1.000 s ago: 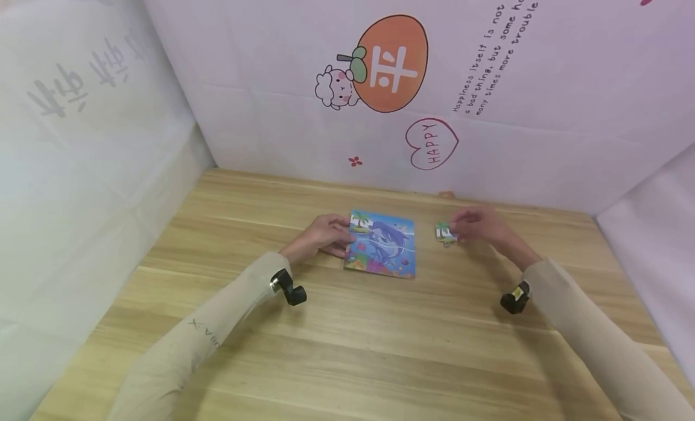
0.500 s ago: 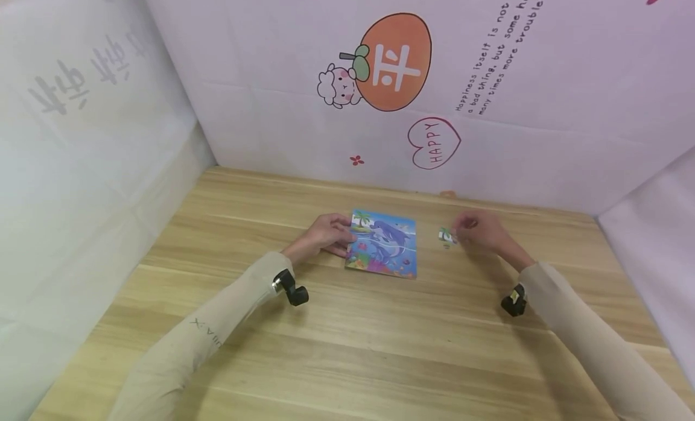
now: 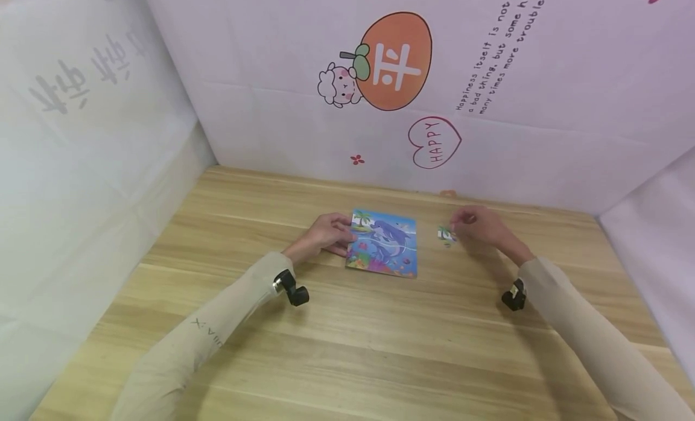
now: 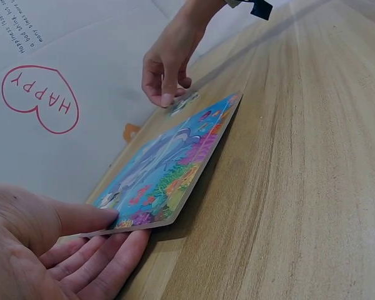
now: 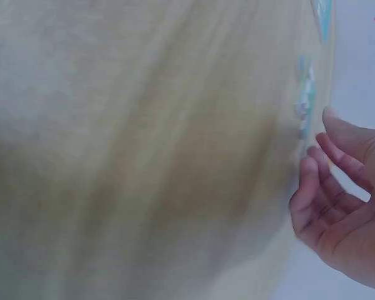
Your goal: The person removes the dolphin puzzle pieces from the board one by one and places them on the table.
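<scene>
My left hand (image 3: 332, 233) grips the left edge of a blue dolphin picture board (image 3: 382, 243), thumb on top and the other fingers beneath, as the left wrist view shows. A palm tree and coral are printed on the board, which lies close over the table. To its right, a small jigsaw piece (image 3: 445, 233) with a palm tree on it lies on the wood. My right hand (image 3: 478, 224) is right beside this piece, fingers loosely bent. In the right wrist view, a gap shows between thumb (image 5: 347, 134) and fingers, and the blurred piece lies just beyond the fingertips.
The wooden table (image 3: 347, 336) runs up to a white printed cloth (image 3: 271, 119) at the back. Similar cloth (image 3: 98, 155) hangs at the left and right sides. An orange spot (image 3: 447, 193) shows at the foot of the back cloth.
My right hand has drawn slightly back from the jigsaw piece, and less of the piece is covered by its fingers. The left hand and the board have stayed in place.
</scene>
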Demonstrator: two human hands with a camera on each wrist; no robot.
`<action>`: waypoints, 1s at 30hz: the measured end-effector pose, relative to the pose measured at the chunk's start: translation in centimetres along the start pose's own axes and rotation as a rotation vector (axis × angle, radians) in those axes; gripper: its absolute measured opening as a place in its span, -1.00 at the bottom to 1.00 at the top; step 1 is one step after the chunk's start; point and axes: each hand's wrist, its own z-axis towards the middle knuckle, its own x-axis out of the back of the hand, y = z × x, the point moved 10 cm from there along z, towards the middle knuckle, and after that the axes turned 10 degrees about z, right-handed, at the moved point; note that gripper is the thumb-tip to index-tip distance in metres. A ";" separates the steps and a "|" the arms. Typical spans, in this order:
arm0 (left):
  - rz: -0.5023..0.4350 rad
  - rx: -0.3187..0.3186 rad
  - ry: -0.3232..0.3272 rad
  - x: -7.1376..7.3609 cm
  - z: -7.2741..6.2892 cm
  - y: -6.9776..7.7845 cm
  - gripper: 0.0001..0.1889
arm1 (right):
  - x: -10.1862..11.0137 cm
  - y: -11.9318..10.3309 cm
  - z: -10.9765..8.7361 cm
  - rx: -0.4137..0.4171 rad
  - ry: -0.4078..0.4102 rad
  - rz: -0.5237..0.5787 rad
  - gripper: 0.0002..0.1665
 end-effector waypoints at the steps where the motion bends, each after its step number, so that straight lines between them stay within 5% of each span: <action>1: 0.000 0.000 0.001 0.0 0.0 0.0 -0.38 | 0.1 -0.3 0.1 0.005 0.001 0.000 -0.83; 10: -0.001 0.005 -0.005 -0.3 0.1 -0.1 -0.37 | 0.5 -4.8 1.8 0.048 -0.007 -0.035 -0.76; 16: -0.012 0.009 0.012 -0.1 0.1 0.0 -0.35 | -1.8 -6.7 2.8 0.029 -0.052 -0.019 -0.83; 24: 0.000 -0.019 0.010 -0.2 0.0 0.2 -0.33 | -5.1 -9.7 3.9 0.154 -0.088 -0.011 -0.80; 30: 0.020 -0.033 0.020 -0.3 -0.1 0.4 -0.33 | -8.0 -10.5 4.7 0.163 -0.164 0.018 -0.51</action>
